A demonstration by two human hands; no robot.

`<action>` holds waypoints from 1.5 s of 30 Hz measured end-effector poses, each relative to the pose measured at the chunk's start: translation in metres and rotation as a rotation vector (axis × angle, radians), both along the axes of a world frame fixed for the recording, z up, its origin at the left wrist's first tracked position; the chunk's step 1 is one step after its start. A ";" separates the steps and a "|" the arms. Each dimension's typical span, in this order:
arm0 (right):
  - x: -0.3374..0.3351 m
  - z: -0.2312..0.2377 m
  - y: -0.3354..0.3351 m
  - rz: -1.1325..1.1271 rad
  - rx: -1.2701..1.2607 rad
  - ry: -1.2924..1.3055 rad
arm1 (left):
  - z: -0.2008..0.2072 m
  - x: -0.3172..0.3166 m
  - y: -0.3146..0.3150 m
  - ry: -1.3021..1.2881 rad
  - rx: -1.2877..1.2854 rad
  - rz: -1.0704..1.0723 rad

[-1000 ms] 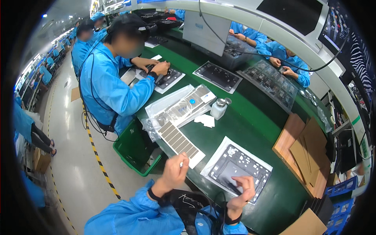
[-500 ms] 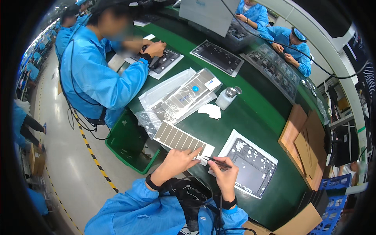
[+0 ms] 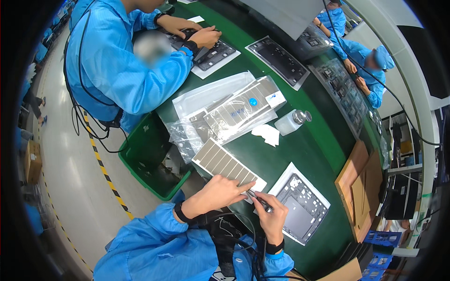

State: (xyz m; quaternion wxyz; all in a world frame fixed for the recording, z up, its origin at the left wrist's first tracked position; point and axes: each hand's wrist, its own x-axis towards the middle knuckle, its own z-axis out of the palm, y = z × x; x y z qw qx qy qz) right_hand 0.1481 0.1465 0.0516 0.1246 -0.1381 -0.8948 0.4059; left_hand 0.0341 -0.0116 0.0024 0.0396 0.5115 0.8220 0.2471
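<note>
A white-backed sheet (image 3: 220, 160) of grey-brown strips lies near the table's front edge. My left hand (image 3: 216, 193) lies across its near side, fingers stretched out and pressing on it. Between the fingers of my right hand (image 3: 273, 220) is a pair of dark tweezers (image 3: 254, 194), its tips at the sheet's right end beside my left fingertips. Just right of my right hand rests a black tablet-like housing (image 3: 300, 209) on a white backing. What the tweezer tips touch is too small to make out.
Plastic-bagged strip sheets (image 3: 239, 110) lie beyond, beside white paper pieces (image 3: 267, 134) and a pump bottle (image 3: 289, 122). A green bin (image 3: 140, 161) stands left of the table. Wooden boards (image 3: 351, 185) lean at right. A co-worker (image 3: 122, 61) handles another housing at far left.
The view has shifted, so the table items sit differently in the picture. My right hand with the tweezers is now closer to my left fingertips at the sheet's end.
</note>
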 end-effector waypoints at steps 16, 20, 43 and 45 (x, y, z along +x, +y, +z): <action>0.003 -0.004 0.013 -0.143 -0.186 -0.090 | -0.004 -0.004 0.005 -0.010 -0.038 -0.032; 0.012 0.003 0.018 -0.158 -0.187 -0.084 | 0.008 -0.006 0.006 -0.079 -0.133 -0.044; 0.178 0.009 0.225 -0.497 0.162 0.100 | 0.042 0.073 0.215 0.066 0.051 -0.685; 0.180 0.010 0.227 -0.473 0.160 0.094 | 0.029 0.079 0.243 0.063 0.058 -0.760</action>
